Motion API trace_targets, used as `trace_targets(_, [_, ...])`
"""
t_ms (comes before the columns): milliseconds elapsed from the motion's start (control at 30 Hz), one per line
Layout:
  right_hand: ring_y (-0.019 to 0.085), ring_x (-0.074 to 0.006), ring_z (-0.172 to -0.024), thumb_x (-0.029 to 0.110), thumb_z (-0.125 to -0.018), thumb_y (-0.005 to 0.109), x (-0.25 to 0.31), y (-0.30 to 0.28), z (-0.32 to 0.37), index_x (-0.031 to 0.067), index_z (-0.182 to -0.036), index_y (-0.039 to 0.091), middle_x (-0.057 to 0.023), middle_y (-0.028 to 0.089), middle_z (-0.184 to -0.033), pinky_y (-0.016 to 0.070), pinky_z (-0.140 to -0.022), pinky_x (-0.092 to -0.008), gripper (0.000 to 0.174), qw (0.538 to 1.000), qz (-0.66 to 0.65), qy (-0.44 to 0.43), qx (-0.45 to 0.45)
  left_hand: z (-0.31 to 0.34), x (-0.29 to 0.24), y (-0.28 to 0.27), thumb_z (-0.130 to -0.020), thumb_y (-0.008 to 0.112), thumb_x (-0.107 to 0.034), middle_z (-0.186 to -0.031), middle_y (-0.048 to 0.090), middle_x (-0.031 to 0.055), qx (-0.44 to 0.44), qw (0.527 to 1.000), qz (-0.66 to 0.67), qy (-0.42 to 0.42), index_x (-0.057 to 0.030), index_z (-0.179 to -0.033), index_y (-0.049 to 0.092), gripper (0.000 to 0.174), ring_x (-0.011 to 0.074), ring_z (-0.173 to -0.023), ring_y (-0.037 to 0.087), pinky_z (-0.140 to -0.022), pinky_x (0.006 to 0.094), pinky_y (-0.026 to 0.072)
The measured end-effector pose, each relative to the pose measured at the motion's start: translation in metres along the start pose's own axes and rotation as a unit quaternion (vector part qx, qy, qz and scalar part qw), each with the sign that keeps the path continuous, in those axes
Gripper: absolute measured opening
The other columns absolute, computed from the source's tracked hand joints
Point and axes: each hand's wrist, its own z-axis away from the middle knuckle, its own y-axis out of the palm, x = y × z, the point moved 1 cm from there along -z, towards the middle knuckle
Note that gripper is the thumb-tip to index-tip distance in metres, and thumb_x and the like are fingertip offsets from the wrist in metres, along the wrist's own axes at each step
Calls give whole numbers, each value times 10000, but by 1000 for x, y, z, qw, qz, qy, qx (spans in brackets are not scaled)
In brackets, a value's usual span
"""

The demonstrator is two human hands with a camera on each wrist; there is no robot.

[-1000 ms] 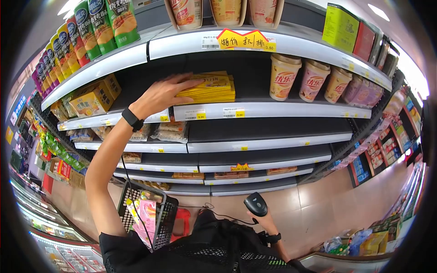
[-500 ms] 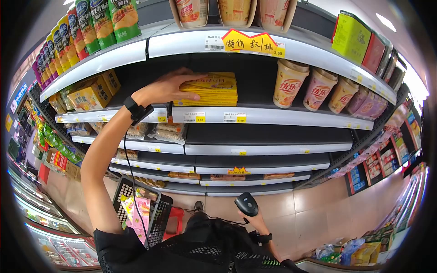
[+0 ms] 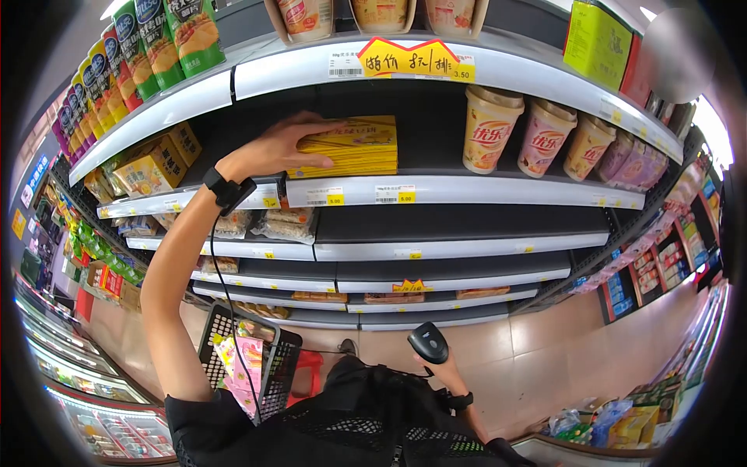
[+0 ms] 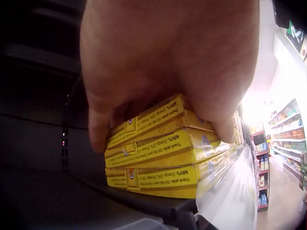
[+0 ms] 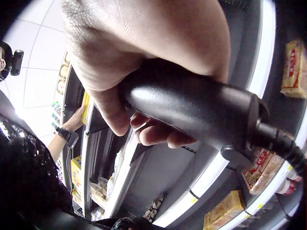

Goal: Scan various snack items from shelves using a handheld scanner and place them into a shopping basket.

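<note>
On the middle shelf in the head view lies a neat stack of flat yellow boxes [image 3: 362,148]. My left hand [image 3: 268,149] grips its left end, thumb on the front side and fingers reaching over to the back. The left wrist view shows three of the yellow boxes [image 4: 148,155] end-on, held between thumb and fingers, with the palm over the top one. Lower down, in front of my body, my right hand [image 3: 449,375] holds a black barcode scanner [image 3: 429,343]. In the right wrist view the fingers wrap round the scanner's handle [image 5: 192,103], its coiled cable trailing right.
Paper drink cups [image 3: 492,128] stand to the right on the same shelf, yellow cartons [image 3: 152,165] to the left. The shelf above [image 3: 280,78] overhangs the left hand. A black shopping basket [image 3: 280,370] with pink packs stands below left, and a cable hangs past the left arm.
The yellow boxes, askew a second ago, now lie squared up in an even stack. My left thumb has gone onto their front side. The right hand still holds the scanner.
</note>
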Motion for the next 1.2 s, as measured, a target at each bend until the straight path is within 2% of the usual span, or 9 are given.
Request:
trace_targets(467, [558, -74, -603, 165, -724, 791, 3, 0, -6, 21, -838, 613, 2, 607, -698, 455, -569, -232, 255, 999, 31, -6, 18, 4, -3, 2, -776, 631, -571, -1305, 444, 190, -10, 1000, 4, -17, -224, -1370, 442, 714, 353, -1169, 473, -992, 411, 407])
trace_targets(567, [571, -99, -676, 175, -704, 802, 15, 5, 1, 14, -886, 644, -21, 642, -775, 476, -645, -271, 290, 999, 41, -2, -23, 16, -7, 4, -760, 641, -571, -1394, 383, 176, -128, 980, -154, 19, -215, -1381, 419, 749, 374, -1242, 400, -1058, 467, 313])
trace_targets(667, [597, -120, -684, 222, -673, 835, 15, 6, 10, -7, -911, 644, -44, 653, -808, 492, -662, -280, 382, 995, 16, 74, -64, 51, -52, 9, -675, 769, -330, -1191, 546, 105, -257, 918, -279, 120, -104, -1090, 588, 506, 305, -1153, 489, -1000, 437, 371])
trace_targets(700, [601, -121, -681, 225, -672, 838, 22, -2, 6, -9, -901, 639, -45, 649, -796, 493, -649, -279, 383, 993, 17, 91, -73, 70, -74, 17, -597, 799, -240, -994, 598, 67, -289, 905, -269, 160, -96, -903, 593, 396, 264, -1006, 575, -889, 391, 443])
trace_targets(800, [598, -112, -655, 192, -697, 823, -5, 6, 20, -3, -862, 627, -40, 634, -749, 490, -606, -265, 322, 982, 14, 108, -155, 134, -103, 73, -625, 772, -169, -752, 583, 22, -296, 918, -141, 224, -106, -753, 575, 243, 206, -727, 609, -630, 303, 484])
trace_targets(867, [582, -97, -631, 140, -724, 795, -8, 3, 21, -1, -873, 619, -30, 626, -734, 474, -585, -246, 270, 995, 4, 72, -68, 171, -102, 120, -664, 742, -136, -714, 560, 19, -249, 954, -86, 145, -97, -723, 567, 190, 178, -694, 600, -591, 272, 476])
trace_targets(967, [570, -89, -600, 90, -725, 779, -29, 0, 22, 16, -919, 613, -19, 629, -739, 446, -558, -229, 266, 998, -19, 53, 9, 249, -62, 198, -746, 705, -115, -731, 595, 91, -151, 980, -48, -120, -60, -732, 596, 123, 254, -657, 564, -588, 360, 464])
trace_targets(1033, [584, -97, -636, 121, -715, 795, -43, -3, 28, 12, -930, 611, -34, 637, -771, 462, -595, -242, 303, 995, -11, 94, 25, 338, -24, 260, -844, 615, -174, -822, 633, 98, -100, 917, -29, -385, -50, -931, 596, 152, 300, -767, 616, -653, 396, 487])
trace_targets(1200, [613, -149, -774, 171, -679, 828, -59, 0, 24, -20, -965, 603, -82, 647, -859, 487, -712, -281, 411, 990, 85, 112, 16, 492, 15, 349, -817, 609, -453, -1324, 407, 261, 96, 789, -40, -606, -151, -1391, 319, 711, 432, -1144, 474, -900, 503, 430])
